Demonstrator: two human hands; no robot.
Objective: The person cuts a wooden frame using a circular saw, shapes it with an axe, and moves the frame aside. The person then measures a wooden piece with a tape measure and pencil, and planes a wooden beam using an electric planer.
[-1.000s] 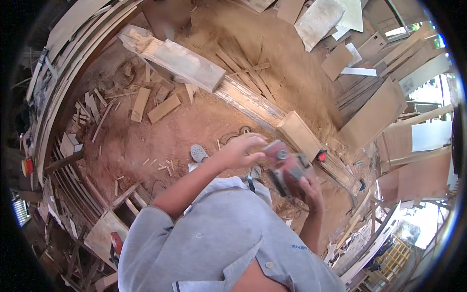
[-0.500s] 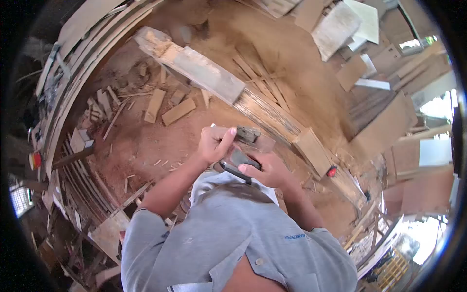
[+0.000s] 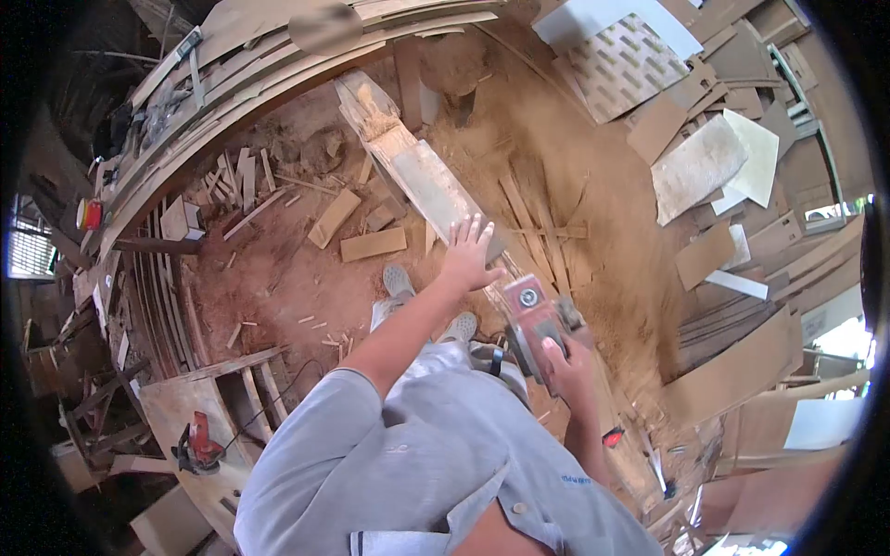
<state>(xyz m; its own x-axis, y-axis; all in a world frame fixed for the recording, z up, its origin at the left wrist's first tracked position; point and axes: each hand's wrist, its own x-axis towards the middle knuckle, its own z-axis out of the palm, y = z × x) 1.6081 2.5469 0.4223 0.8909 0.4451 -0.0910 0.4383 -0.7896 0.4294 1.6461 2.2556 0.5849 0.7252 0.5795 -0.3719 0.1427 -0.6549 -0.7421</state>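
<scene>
My left hand [image 3: 469,252] lies with its fingers spread at the lower end of a pale board [image 3: 434,185], which rests on a long wooden beam [image 3: 387,137]. In my right hand [image 3: 567,363] is a red and grey power tool [image 3: 534,320], held by its rear part over the beam, just right of my left hand. A round metal knob shows on the tool's front. The underside of the tool is hidden, so contact with the wood cannot be told.
Loose wood blocks [image 3: 374,244] and thin sticks lie on the dusty ground left of the beam. Another red tool [image 3: 199,443] sits on a wooden stand [image 3: 167,400] at lower left. Sheets and panels [image 3: 700,167] are piled at upper right. My feet stand beside the beam.
My left hand has let go of the power tool and moved up onto the board, fingers spread. My right hand has carried the tool right, over the beam. The view has turned.
</scene>
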